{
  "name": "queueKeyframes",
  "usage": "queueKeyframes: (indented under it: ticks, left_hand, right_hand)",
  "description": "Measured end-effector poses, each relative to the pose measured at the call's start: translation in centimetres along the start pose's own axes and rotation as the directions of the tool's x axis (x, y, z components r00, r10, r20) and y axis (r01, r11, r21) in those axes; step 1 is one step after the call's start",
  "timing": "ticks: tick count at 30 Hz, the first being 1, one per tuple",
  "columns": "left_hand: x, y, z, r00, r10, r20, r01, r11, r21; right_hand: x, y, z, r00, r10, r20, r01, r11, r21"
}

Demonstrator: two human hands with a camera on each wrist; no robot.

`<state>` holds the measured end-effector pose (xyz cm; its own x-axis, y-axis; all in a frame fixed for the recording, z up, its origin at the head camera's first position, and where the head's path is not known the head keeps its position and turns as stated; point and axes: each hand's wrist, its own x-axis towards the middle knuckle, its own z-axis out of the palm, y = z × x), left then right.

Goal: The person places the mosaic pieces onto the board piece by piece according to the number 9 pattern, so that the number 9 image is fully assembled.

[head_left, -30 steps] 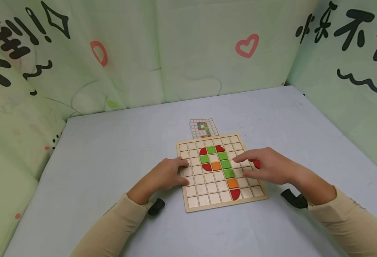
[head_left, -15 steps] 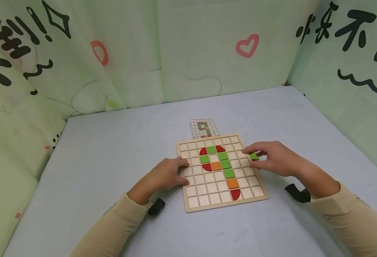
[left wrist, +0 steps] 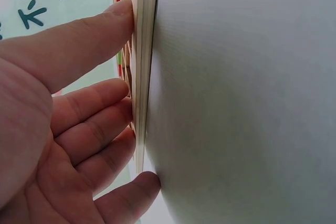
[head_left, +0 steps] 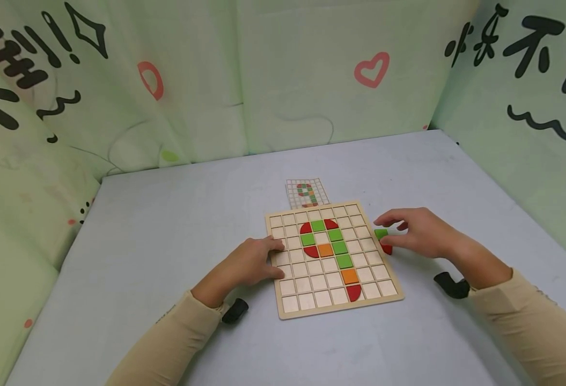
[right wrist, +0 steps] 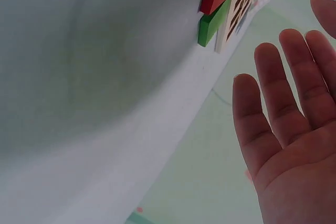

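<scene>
A square wooden grid board (head_left: 307, 303) lies on the table, with red, green and orange pieces set in some cells to form a figure like a 9. My left hand (head_left: 251, 261) rests at its left edge, fingertips on the rim; the left wrist view shows the thumb and fingers along the board's side (left wrist: 140, 77). Just off the board's right edge lie a green piece (head_left: 381, 234) and a red piece (head_left: 387, 249). Over them hovers my right hand (head_left: 425, 230), fingers loosely bent and nothing held, its thumb overlapping the red piece in the head view.
Behind the board lies a small pattern card (head_left: 318, 187), printed with a similar coloured figure on a grid. A light cloth covers the table (head_left: 191, 203). Pale green printed curtains (head_left: 287, 69) hang around the back and sides.
My right hand has drawn back rightward from over the board to beside its right edge, uncovering the green and red pieces there. The left hand has stayed put.
</scene>
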<state>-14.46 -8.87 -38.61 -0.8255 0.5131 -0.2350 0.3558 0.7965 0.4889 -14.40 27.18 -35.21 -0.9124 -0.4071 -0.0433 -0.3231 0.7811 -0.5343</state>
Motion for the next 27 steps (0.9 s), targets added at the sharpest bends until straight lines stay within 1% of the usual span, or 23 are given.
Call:
queueKeyframes:
  ticks: [4,18,22,27]
  left_hand:
    - [0.0,0.0,0.0,1.000,0.006,-0.003,-0.006,1.000,0.000]
    - [0.0,0.0,0.0,1.000,-0.003,0.003,0.003,1.000,-0.007]
    - [0.1,-0.1,0.0,1.000,0.002,0.002,-0.002,1.000,-0.009]
    - [0.1,-0.1,0.0,1.000,0.007,0.001,-0.007,1.000,-0.009]
  right_hand:
    - [0.1,0.5,0.0,0.999,0.033,0.002,-0.033,0.999,-0.006]
    - [0.5,1.5,0.1,0.998,0.058,0.005,-0.058,0.998,-0.008]
    - [0.6,1.8,0.4,0.997,0.076,0.010,-0.076,0.997,-0.012]
    - [0.8,2.2,0.5,0.997,0.081,0.016,-0.081,0.997,-0.022]
